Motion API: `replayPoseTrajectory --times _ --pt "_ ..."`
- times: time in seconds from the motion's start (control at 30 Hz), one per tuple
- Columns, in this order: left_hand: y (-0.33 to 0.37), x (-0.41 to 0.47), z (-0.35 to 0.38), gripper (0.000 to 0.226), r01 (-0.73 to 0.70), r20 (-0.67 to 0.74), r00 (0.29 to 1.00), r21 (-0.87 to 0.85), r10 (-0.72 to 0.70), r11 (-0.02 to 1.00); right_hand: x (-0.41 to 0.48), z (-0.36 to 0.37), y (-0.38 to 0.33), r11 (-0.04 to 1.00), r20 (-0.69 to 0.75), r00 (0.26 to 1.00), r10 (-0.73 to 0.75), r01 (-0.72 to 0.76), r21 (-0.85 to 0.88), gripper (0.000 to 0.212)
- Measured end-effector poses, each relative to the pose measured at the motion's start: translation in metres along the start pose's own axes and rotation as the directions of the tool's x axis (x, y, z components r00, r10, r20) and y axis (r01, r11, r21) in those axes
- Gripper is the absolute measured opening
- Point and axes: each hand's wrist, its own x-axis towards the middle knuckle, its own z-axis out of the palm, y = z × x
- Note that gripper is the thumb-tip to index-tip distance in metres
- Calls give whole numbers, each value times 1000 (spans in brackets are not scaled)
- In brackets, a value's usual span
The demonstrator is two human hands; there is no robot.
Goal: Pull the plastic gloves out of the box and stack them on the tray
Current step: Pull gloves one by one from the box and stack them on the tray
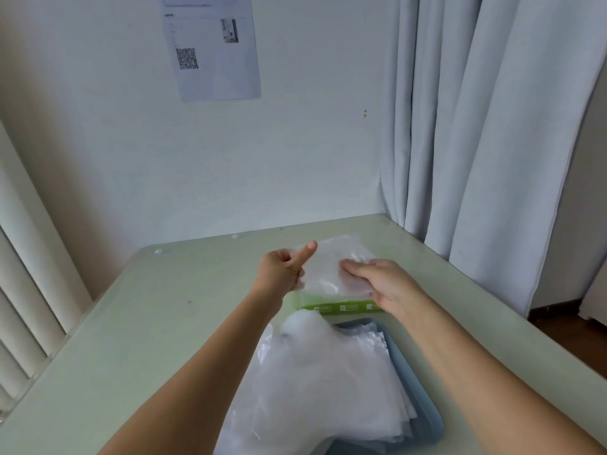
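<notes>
Mid-frame: left hand [282, 270] and right hand [384, 284] both pinch one plastic glove [328, 267] over green box [341, 307]. Pull step; next, lay it flat on glove stack [328, 382] in tray [427, 418].

**Soft, cool light, wide-angle bend**

Light is even and diffuse, with a pale blue-green cast on wall [295, 159] and desk [147, 323]. Shadows are faint. Two small glints sit at the desk's far edge. The gloves [328, 372] bleach to near white, detail lost. Print on the paper [213, 50] is blurred. Curtain [492, 126] and blinds [26, 290] lean at the frame's sides.
</notes>
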Motion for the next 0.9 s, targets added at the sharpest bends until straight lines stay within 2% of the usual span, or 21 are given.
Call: replayPoseTrajectory --times 0.07,0.13,0.2,0.3,0.37,0.4,0.43,0.53,0.6,0.7,0.77,0.8,0.83,0.87,0.9 --pt "-1 1 -9 31 -32 -37 999 45 34 998 2 1 -1 958 -43 993 -107 91 -270 18" --pt "-3 2 -16 27 -76 -23 997 76 78 994 6 2 0 910 -48 990 -134 104 -401 23" --pt "-6 2 -24 24 -92 -16 995 102 94 990 14 3 1 902 -67 987 -148 107 -417 21" --pt "-11 5 -38 25 -91 -43 994 126 97 988 23 2 3 931 -107 983 -147 101 -351 18" --pt "-14 6 -52 28 -84 -78 993 71 89 994 29 -4 7 934 -137 981 -133 79 -347 16" --pt "-15 7 -60 28 -76 -112 991 28 79 997 33 -9 9 910 -160 977 -141 64 -409 13" --pt "-15 7 -68 28 -69 -152 986 -11 66 998 35 -15 11 852 -184 969 -166 47 -522 13" --pt "-7 8 -87 27 -31 -219 976 -223 -19 974 42 -26 17 593 -214 946 -243 -30 -804 45" --pt "5 5 -97 27 27 -107 989 -523 -97 852 43 -27 21 444 -219 943 -251 -89 -892 51" --pt "22 -5 -107 28 123 96 992 -784 -77 609 38 -24 19 325 -214 948 -237 -131 -937 42" --pt "32 -16 -106 18 176 189 982 -836 -28 520 30 -22 7 244 -224 962 -158 -182 -953 60" --pt "39 -22 -103 11 200 226 974 -850 -4 487 25 -20 -1 155 -245 965 -99 -228 -961 73" --pt "44 -28 -100 6 223 259 966 -867 21 446 17 -18 -11 23 -286 956 -66 -285 -958 84" --pt "49 -34 -96 6 247 290 956 -875 43 416 8 -15 -19 -121 -330 941 -78 -338 -933 93" --pt "53 -39 -93 8 272 322 945 -876 62 399 -1 -11 -27 -218 -334 933 -137 -357 -908 99"
